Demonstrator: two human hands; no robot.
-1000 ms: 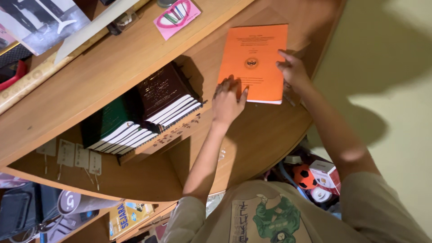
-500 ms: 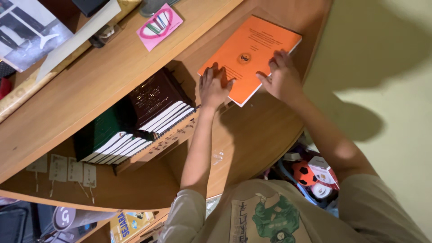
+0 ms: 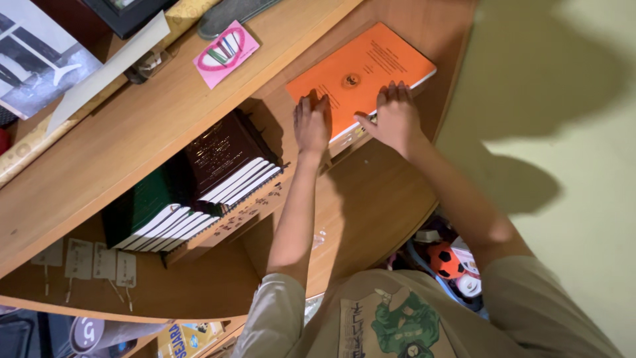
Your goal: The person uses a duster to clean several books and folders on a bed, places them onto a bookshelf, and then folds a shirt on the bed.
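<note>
Both your hands lie flat on an orange booklet [image 3: 361,69] on the wooden shelf [image 3: 391,192]: left hand [image 3: 311,124] at its near corner, right hand [image 3: 395,116] on its near edge. Neither grip is clenched; open palms press it down, steadying it.

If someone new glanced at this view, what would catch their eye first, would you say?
The bright orange booklet on the curved wooden shelf stands out first, with the left hand flat on its near corner and the right hand pressing its lower edge. Next comes the stack of dark hardbound books in the compartment to the left, and a pink sticker on the desktop above.
</note>
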